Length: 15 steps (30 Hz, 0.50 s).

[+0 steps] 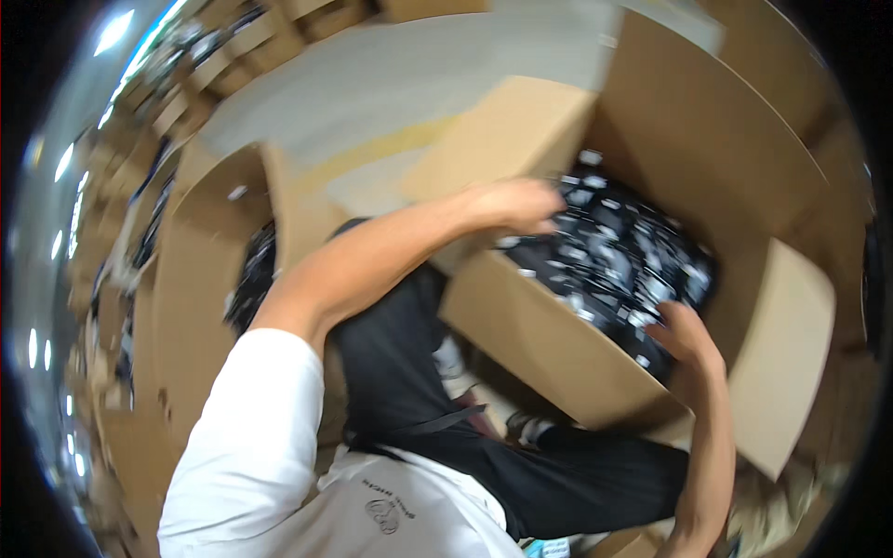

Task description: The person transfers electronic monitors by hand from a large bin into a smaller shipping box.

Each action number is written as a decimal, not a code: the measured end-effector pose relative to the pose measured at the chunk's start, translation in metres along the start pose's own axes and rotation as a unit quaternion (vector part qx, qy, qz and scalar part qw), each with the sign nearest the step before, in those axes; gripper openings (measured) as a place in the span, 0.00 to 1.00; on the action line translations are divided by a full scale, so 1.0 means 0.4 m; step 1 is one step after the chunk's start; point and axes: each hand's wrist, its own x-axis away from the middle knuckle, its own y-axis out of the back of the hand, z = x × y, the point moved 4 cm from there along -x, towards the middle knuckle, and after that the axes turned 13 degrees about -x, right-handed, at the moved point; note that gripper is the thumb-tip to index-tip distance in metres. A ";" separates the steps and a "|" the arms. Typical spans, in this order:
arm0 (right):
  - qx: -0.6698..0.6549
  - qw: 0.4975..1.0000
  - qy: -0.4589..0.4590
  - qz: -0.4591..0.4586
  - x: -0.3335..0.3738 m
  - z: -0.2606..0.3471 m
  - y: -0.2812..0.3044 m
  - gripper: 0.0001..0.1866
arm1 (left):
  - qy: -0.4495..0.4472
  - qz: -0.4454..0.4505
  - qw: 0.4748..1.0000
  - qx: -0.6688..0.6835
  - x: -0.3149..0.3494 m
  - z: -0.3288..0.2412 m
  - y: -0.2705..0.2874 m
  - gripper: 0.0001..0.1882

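Observation:
A large open cardboard box (558, 335) stands in front of me, its flaps folded outward. Inside lies a heap of black plastic packages (605, 242) with white labels, blurred by motion. My left hand (523, 206) is over the box's left side, at the edge of the heap. Its fingers look curled, but they are smeared and I cannot see whether they hold anything. Close to the front right wall, my right hand (686, 333) reaches in over the packages, thumb and fingers apart. Nothing shows between them.
Another open box (219, 205) with black packages (256, 274) stands at my left. More cardboard boxes (251, 37) line the far left. A yellow stripe (381, 147) crosses the grey floor (419, 70) behind the box. My legs (400, 363) are close to its front wall.

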 end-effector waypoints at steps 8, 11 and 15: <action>-0.033 0.999 0.039 -0.015 -0.003 0.037 -0.013 0.13 | 0.332 -0.297 0.886 0.130 0.885 0.305 0.200 0.23; -0.039 0.998 0.052 -0.024 -0.005 0.042 -0.023 0.12 | 0.519 -0.272 0.791 0.175 1.218 0.382 -0.107 0.16; -0.004 0.999 0.044 -0.014 -0.006 0.030 -0.026 0.12 | 0.610 0.009 0.759 0.229 1.437 0.320 -0.551 0.18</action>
